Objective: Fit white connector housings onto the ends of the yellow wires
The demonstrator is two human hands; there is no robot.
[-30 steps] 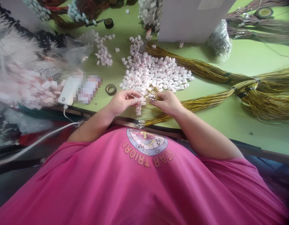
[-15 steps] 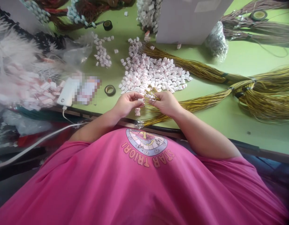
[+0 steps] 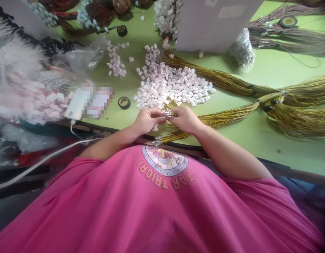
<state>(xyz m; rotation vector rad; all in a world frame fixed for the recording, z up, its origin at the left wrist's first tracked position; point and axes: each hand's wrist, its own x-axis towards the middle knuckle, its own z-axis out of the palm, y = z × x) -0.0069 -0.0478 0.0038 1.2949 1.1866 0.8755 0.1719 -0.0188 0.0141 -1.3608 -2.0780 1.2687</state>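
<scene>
My right hand (image 3: 185, 120) is closed round a bundle of yellow-and-black wires (image 3: 220, 118) whose silvery terminal ends fan out past the fingers. Against those ends, my left hand (image 3: 148, 120) is pinched; a white connector showed in it half a second ago, but its fingertips now hide what they hold. Under the left fingers lies a small white connector housing (image 3: 155, 128), partly covered. A second group of wire ends (image 3: 157, 141) rests at the table edge below my hands. Just beyond them spreads a heap of white connector housings (image 3: 173, 84).
A roll of black tape (image 3: 123, 102) lies left of the heap, near a white power bank (image 3: 74, 105) with a cable. Behind stands a white box (image 3: 215, 26). More wire bundles (image 3: 291, 119) cover the right side. A co-worker's hand (image 3: 122, 5) shows at the top.
My left hand has moved slightly right, bringing its pinched fingers up against the wire ends in my right hand. At the top, a co-worker's hand has come into view.
</scene>
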